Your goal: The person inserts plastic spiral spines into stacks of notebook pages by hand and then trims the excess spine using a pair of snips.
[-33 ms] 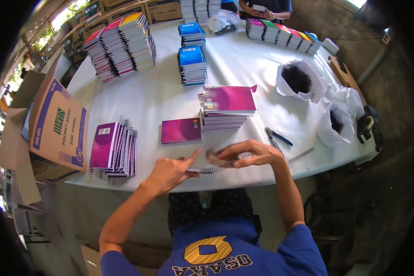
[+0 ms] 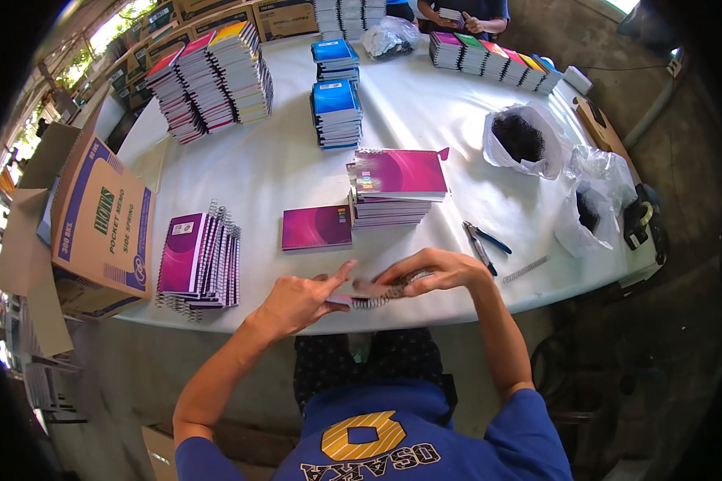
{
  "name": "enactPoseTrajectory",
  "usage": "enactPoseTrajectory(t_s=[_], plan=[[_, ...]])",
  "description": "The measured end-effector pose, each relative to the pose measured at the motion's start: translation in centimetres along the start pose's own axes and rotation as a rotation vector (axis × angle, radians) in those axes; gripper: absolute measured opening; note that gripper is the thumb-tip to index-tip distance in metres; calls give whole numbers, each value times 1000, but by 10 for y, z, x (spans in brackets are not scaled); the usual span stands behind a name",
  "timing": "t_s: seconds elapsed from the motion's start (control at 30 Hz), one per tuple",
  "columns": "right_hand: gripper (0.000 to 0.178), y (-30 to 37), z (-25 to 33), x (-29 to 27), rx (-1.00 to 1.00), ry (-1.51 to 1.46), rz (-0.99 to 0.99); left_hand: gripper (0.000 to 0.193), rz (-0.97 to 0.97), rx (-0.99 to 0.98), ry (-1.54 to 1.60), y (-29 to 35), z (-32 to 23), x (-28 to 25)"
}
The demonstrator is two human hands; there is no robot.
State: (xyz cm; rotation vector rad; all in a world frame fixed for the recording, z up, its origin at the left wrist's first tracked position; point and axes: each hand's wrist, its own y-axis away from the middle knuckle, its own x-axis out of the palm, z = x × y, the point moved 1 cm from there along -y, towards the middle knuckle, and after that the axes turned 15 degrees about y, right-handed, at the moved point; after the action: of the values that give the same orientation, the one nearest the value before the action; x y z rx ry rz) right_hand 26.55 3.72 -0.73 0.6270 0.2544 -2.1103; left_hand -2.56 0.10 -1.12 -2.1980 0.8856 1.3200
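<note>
My left hand (image 2: 299,301) pinches a thin notepad (image 2: 340,300), seen almost edge-on at the table's near edge. My right hand (image 2: 440,268) is closed round a wire spiral coil (image 2: 371,303), whose left end meets the notepad's edge; the right fingertips are blurred. Just beyond my hands lies a single purple notepad (image 2: 316,228). Behind it stands a stack of purple notepads (image 2: 397,172). On the left, purple notepads with coils (image 2: 183,248) are piled, some coils sticking out. Pliers with blue handles (image 2: 487,240) and a loose coil (image 2: 525,269) rest right of my right hand.
An open cardboard box (image 2: 104,216) stands at the left edge. Tall notebook stacks (image 2: 208,84), blue notebooks (image 2: 334,104) and a multicoloured row (image 2: 493,60) stand farther back. Plastic bags with dark contents (image 2: 521,140) sit at right. Another person's hands (image 2: 465,22) hold something across the table.
My right fingers have shifted slightly left and down, bringing the coil closer to my left hand. My left hand stays nearly in place, its index finger slightly raised.
</note>
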Motion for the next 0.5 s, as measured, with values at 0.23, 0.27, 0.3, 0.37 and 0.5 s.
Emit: enactPoseTrajectory(t_s=[0.23, 0.27, 0.3, 0.37, 0.5], plan=[[49, 26, -13, -28, 91, 343, -123, 71, 117, 138, 137, 10, 20, -11], [50, 32, -12, -33, 142, 484, -227, 70, 106, 148, 131, 10, 23, -9], [52, 38, -11, -38, 239, 527, -261, 70, 95, 159, 125, 10, 26, -8], [52, 41, -5, -39, 233, 378, -256, 69, 103, 140, 41, 8, 25, -2], [62, 20, 8, -11, 59, -20, 9, 74, 93, 90, -53, -1, 11, 1]])
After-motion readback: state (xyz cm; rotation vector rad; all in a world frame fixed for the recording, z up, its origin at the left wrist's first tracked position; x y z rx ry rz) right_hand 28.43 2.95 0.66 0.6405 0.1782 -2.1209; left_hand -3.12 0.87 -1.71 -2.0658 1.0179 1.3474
